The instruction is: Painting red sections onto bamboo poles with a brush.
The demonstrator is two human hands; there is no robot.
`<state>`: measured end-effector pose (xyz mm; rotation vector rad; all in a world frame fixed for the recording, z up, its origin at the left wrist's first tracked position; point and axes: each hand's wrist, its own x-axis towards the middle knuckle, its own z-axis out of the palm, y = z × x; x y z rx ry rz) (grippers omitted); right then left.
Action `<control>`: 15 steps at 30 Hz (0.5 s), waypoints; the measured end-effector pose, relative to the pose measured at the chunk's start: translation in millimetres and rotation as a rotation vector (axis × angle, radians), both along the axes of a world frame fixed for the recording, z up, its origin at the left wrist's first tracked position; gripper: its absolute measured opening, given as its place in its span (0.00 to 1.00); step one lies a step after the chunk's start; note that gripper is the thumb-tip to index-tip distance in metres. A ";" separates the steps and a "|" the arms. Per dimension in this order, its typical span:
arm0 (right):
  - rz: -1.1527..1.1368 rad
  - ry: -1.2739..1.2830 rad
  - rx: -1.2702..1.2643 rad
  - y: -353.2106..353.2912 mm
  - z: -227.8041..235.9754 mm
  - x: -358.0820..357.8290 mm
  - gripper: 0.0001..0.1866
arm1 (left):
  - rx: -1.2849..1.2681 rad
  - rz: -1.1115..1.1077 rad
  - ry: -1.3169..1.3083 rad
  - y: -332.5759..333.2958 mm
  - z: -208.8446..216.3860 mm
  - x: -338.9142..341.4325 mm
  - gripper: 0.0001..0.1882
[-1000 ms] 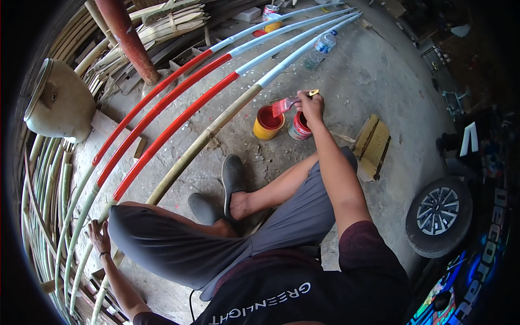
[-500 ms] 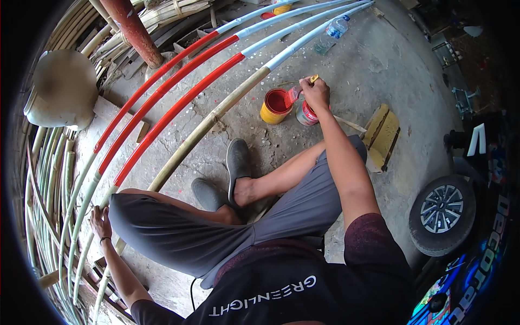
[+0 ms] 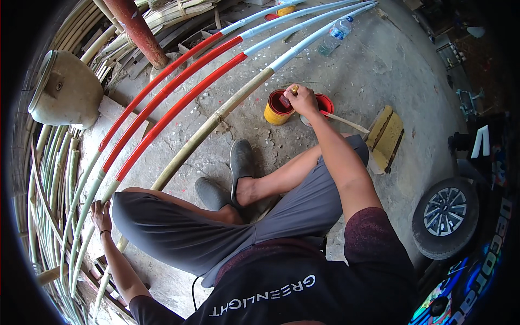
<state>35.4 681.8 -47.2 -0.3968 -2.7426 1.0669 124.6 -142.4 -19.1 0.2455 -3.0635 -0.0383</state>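
Observation:
My right hand (image 3: 303, 102) is closed on the handle of a paintbrush (image 3: 287, 101), whose red bristles dip into the mouth of a yellow paint can (image 3: 277, 115). Beside that can, partly behind my wrist, is a second can (image 3: 324, 103) with red inside. At the far left my left hand (image 3: 100, 215) grips a bamboo pole (image 3: 110, 190) just below its red section, beside my knee. Two more poles, red (image 3: 179, 76) in the middle and pale blue at the far end, run alongside. The nearest bamboo pole (image 3: 200, 132) is bare tan up to its pale blue end.
A yellow block-like object (image 3: 385, 138) and a thin stick (image 3: 346, 123) lie right of the cans. Farther off are a plastic bottle (image 3: 337, 33) and a red post (image 3: 135, 32). A large clay jar (image 3: 70, 92) stands left, near bamboo stacks; a vehicle wheel (image 3: 444, 214) is at right.
My right hand has moved slightly left and down, bringing the paintbrush from the rim into the yellow can. More of the second can's red mouth shows. My left hand stays on the pole.

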 end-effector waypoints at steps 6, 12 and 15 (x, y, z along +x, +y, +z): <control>0.033 0.013 0.068 -3.2 0.7 -2.5 0.10 | -0.076 0.031 0.017 -3.3 -5.4 0.9 0.25; 0.046 0.089 0.050 -1.3 0.7 1.1 0.12 | -0.067 0.019 -0.001 1.6 3.7 -9.0 0.27; 0.010 0.040 0.088 -3.2 0.0 2.6 0.15 | -0.083 0.037 -0.032 9.6 12.3 -3.8 0.27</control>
